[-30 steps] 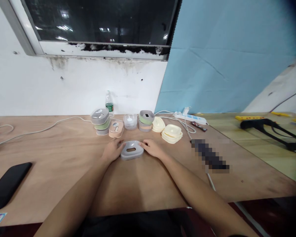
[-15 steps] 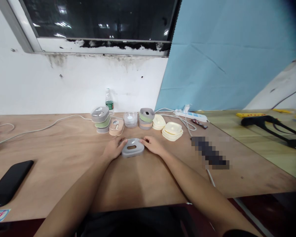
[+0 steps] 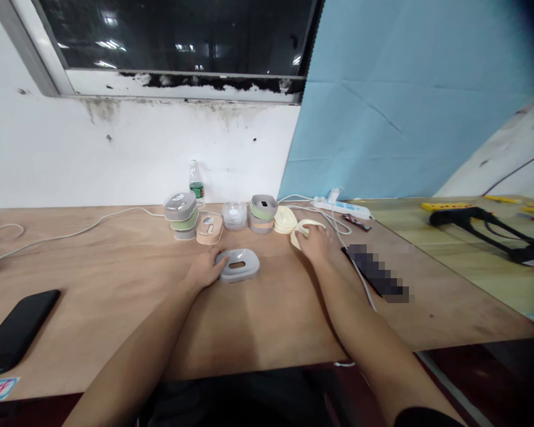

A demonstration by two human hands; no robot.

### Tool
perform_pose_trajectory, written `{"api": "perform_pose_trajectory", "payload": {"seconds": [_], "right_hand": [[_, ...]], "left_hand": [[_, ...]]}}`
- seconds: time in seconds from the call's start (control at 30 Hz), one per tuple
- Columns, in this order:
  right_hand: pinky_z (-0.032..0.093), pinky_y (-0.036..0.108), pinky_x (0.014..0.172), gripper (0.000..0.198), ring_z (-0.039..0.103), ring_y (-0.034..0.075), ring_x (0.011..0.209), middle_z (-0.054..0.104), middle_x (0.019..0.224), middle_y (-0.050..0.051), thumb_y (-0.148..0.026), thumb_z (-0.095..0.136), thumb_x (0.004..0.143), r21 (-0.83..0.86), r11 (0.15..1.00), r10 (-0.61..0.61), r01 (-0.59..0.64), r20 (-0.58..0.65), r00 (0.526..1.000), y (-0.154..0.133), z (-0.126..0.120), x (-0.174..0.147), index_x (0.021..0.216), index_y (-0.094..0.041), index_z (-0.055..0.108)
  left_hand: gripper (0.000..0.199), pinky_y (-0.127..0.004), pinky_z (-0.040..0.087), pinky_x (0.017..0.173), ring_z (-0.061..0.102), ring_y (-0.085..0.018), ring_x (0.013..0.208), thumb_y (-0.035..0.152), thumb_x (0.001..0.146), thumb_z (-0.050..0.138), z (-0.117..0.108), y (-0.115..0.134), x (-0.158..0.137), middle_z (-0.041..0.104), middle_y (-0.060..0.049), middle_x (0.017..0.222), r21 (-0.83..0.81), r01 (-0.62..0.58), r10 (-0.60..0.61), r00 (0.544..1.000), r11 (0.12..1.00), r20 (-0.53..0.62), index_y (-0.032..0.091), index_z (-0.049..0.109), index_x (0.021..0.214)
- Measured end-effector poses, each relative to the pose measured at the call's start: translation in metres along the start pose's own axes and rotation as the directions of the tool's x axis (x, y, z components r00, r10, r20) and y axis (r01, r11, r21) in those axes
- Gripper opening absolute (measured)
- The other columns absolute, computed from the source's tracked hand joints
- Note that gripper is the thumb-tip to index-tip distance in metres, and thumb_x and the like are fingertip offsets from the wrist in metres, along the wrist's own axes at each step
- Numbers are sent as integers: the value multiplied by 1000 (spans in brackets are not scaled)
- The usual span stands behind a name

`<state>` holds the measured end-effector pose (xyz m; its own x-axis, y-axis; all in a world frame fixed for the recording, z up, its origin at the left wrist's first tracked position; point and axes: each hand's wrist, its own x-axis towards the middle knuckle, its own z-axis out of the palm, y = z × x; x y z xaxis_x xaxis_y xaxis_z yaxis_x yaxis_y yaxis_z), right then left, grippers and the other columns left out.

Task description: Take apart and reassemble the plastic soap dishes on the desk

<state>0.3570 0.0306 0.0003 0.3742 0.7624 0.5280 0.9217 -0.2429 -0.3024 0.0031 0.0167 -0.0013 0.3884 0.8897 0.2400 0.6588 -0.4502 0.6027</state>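
My left hand (image 3: 206, 267) is closed at the left end of a grey plastic soap dish (image 3: 250, 270), its thumb on the rim. The dish lies on the table and has an oval slot in its middle. Farther right, my right hand (image 3: 317, 242) grips a cream plastic tray (image 3: 296, 237) from above. Its palm and fingers cover much of the cream pieces there, so I cannot tell how many it holds. Just left of this hand is another stack of round-cornered cream trays (image 3: 284, 219).
Stacked grey and green boxes (image 3: 180, 207), a peach box (image 3: 209, 230), clear dishes (image 3: 234, 216) and another coloured stack (image 3: 263, 213) line the back. Behind them stands a bottle (image 3: 196, 185). A power strip (image 3: 342, 207) with cables lies right; a black phone (image 3: 20, 329) lies left.
My right hand has let go of the grey soap dish and moved right and back onto the cream trays. My left hand stays at the dish.
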Motion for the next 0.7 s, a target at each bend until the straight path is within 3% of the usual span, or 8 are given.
{"api": "perform_pose_trajectory", "payload": {"seconds": [0.1,0.33,0.43,0.53,0.6,0.7], "right_hand": [[32,48,91,37,47,33,108,60,116,16,-40,52,82,-55,998,46,-44,45,998,1,2,-1,107,-17,67],[32,48,92,34,45,33,108,58,116,17,-36,51,82,-54,997,61,-61,5,998,3,1,-2,101,-16,69],[32,48,92,30,46,33,106,59,114,16,-32,51,82,-21,998,62,-62,1,998,3,0,-2,97,-16,69],[31,50,93,28,45,33,108,59,114,17,-33,49,84,65,996,61,-56,-82,995,-2,-4,-1,96,-15,68],[30,52,96,28,44,33,111,57,115,17,-33,48,86,154,988,20,10,-192,981,-7,-10,-1,99,-15,65],[30,53,100,26,44,31,117,55,118,16,-33,48,88,266,942,-108,205,-337,935,-23,-22,-6,102,-17,62]], "left_hand": [[40,-39,46,93,60,-27,107,39,90,46,0,0,0,64,-9,120,2,-7,7,1000,1000,-1,19,59,122],[38,-39,48,89,63,-26,101,25,84,47,-1,-4,3,68,-8,113,3,39,-39,999,999,2,21,62,120],[36,-39,49,87,63,-26,99,23,85,45,-3,-8,5,69,-8,108,-5,101,-101,994,995,-40,21,63,116],[33,-41,47,90,61,-27,105,21,85,45,-4,-10,6,66,-11,114,-35,123,-126,986,992,-105,18,62,113],[32,-42,46,93,59,-27,108,24,86,46,-2,-9,6,64,-12,117,-87,113,-125,980,990,-154,17,60,115],[36,-41,45,95,58,-26,112,35,90,47,2,-5,6,62,-12,121,-193,47,-91,970,980,-225,18,57,120]]}}
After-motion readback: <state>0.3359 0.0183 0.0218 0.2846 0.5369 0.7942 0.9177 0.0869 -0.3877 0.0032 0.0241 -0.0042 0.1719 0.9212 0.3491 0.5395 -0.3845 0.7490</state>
